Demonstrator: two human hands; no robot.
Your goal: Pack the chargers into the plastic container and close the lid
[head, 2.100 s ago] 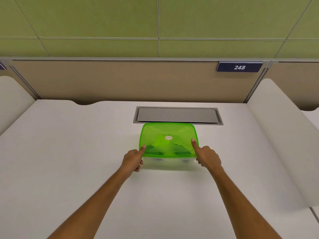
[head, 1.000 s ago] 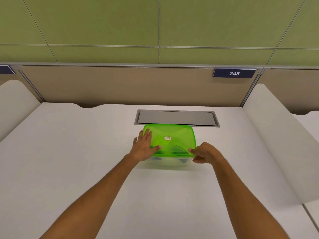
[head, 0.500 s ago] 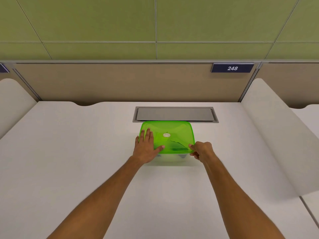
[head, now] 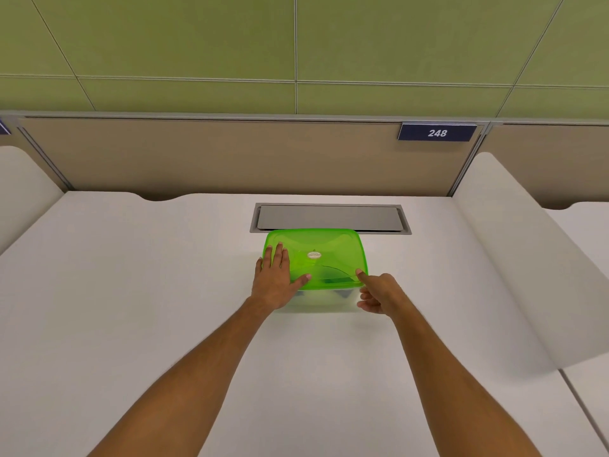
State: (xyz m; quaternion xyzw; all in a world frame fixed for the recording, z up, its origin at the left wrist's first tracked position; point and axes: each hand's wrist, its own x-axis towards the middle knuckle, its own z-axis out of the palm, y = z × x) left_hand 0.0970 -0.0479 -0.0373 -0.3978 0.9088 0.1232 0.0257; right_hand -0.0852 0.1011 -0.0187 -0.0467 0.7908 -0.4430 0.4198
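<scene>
Since half a second ago the right hand (head: 379, 293) has loosened — its fist at the lid's near right corner has opened, the forefinger now pointing onto the corner and the other fingers loosely curled, gripping nothing. Left hand (head: 275, 278) stays flat, fingers spread, pressing the green lid (head: 324, 252). Under it, the clear plastic container (head: 324, 300) sits on the white desk (head: 131, 291), just before the grey hatch (head: 329, 217) (dark shapes show inside, indistinct).

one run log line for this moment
stage: closing lid | left hand: flat on green lid | right hand: thumb at near-right corner
</scene>
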